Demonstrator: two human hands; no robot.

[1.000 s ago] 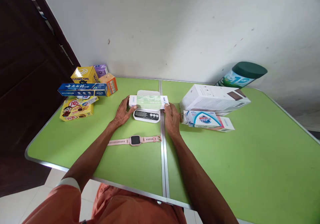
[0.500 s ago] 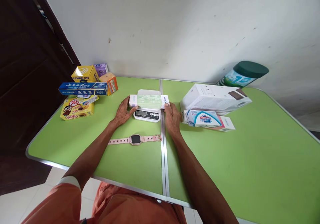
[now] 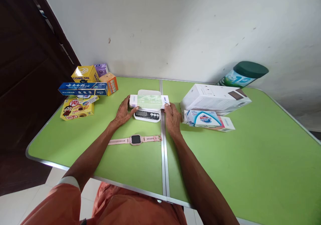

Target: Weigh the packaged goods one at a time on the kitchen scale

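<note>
A long slim white box (image 3: 133,100) with purple printing at its ends lies crosswise at a small white kitchen scale (image 3: 149,119). Its middle shows pale green through the scale's clear tray (image 3: 149,93). My left hand (image 3: 123,113) grips the box's left end, thumb stretched along the near side. At the right end, my right hand (image 3: 172,118) has its thumb against the box and its other fingers partly hidden. The scale's dark display and buttons face me. Nearer to me, a pink smartwatch (image 3: 136,139) lies with its strap spread flat.
On the left of the green table (image 3: 135,171) are a blue box (image 3: 82,88), yellow boxes (image 3: 77,109), an orange box (image 3: 110,83) and a purple pack (image 3: 101,70). To the right are a large white box (image 3: 213,98), a Safeguard box (image 3: 204,118) and a green-lidded canister (image 3: 240,74).
The view has shifted very slightly. Both hands stay at the ends of the white box, and nothing else has visibly moved.
</note>
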